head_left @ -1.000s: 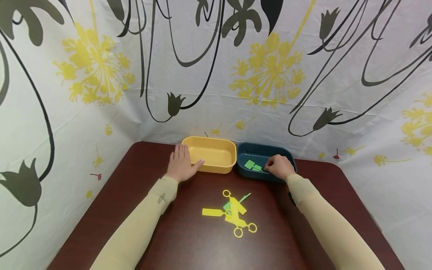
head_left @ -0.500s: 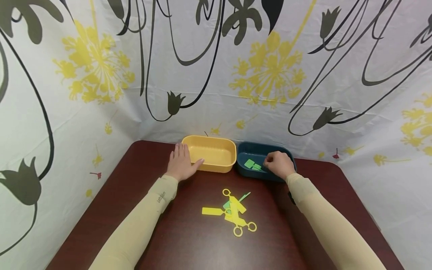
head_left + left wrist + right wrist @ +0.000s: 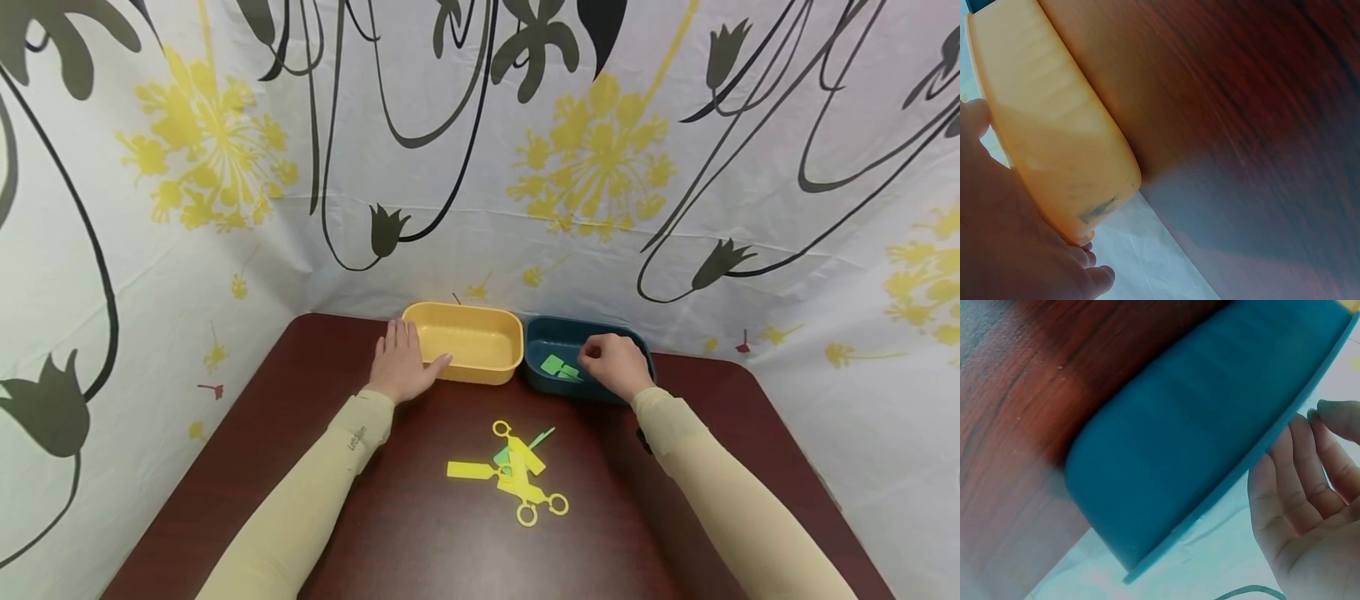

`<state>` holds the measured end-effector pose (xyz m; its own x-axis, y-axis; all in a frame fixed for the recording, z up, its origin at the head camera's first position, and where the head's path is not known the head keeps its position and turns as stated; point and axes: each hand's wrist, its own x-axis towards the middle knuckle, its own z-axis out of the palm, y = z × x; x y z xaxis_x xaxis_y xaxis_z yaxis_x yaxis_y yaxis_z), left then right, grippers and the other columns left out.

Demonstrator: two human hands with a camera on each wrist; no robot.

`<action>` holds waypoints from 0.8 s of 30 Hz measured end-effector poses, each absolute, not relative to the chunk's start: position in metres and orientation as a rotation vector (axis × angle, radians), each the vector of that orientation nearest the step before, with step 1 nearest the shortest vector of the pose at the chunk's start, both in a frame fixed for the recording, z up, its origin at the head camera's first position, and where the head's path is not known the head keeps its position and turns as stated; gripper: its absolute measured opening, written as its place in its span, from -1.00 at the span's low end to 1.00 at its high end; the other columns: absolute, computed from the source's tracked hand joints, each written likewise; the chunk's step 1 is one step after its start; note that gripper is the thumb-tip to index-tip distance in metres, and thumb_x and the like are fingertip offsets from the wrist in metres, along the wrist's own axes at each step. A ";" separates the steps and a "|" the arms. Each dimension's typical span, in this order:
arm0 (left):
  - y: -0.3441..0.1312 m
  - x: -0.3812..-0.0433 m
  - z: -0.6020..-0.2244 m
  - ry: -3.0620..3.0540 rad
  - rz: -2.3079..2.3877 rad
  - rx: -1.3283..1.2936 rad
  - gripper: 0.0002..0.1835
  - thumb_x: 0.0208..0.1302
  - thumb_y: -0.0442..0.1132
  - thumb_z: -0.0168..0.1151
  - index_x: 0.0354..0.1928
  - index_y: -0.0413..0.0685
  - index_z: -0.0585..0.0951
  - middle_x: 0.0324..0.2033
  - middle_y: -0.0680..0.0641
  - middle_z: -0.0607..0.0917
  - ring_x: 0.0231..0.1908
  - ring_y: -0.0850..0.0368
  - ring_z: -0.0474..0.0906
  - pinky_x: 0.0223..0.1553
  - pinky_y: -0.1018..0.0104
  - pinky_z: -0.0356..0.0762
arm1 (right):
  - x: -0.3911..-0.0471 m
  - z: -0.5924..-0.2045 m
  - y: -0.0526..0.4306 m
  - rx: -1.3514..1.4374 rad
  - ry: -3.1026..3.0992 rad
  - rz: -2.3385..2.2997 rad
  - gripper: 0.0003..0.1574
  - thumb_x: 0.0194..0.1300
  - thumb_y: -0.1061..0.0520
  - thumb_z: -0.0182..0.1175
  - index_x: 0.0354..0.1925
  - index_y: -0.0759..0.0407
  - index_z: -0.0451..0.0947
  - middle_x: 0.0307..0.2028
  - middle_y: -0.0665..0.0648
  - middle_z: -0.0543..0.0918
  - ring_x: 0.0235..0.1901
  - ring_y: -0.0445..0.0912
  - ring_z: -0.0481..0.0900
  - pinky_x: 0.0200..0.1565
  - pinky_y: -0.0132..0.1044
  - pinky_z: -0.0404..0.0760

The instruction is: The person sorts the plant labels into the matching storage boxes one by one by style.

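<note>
My left hand (image 3: 400,364) rests at the left end of a yellow bin (image 3: 480,373), fingers straight and thumb spread along the front rim. In the left wrist view its fingertips (image 3: 1107,275) reach just past the bin's end. My right hand (image 3: 618,364) hovers over the right part of a dark blue bin (image 3: 542,382), thumb and index finger meeting at the tips. Nothing shows between them. In the right wrist view the other fingers (image 3: 1300,456) are curled near the blue rim. Several flat green tags (image 3: 552,364) lie inside the blue bin, left of this hand.
A pile of flat yellow tags (image 3: 471,471) with ring ends lies mid-table, with green tags (image 3: 543,437) partly hidden beneath. Both bins stand side by side at the back of the dark red-brown table (image 3: 420,533). A patterned white cloth (image 3: 465,192) hangs behind.
My right hand has lifted a little from the green tags in the blue bin, and its fingertips have shifted slightly left. The left hand, bins and pile stay put.
</note>
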<state>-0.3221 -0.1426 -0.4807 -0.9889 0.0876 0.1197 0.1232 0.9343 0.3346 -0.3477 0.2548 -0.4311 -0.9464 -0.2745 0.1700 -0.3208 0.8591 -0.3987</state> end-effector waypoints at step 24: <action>-0.141 -0.316 -0.475 -2.966 -0.546 -0.178 0.15 0.36 0.46 -0.11 0.54 -0.42 -0.08 0.53 -0.42 -0.06 0.53 -0.31 -0.24 0.45 -0.22 -0.16 | -0.313 -0.412 0.244 0.576 -2.833 0.656 -0.92 0.34 0.04 0.34 -0.19 -0.06 0.73 -0.37 -0.08 0.70 -0.44 -0.17 0.59 -0.38 -0.15 0.60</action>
<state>-0.3155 -0.1410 -0.4747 -0.9858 0.0936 0.1392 0.1371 0.9279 0.3467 -0.3131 0.2444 -0.4117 -0.9095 -0.3297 0.2533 -0.4075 0.8278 -0.3857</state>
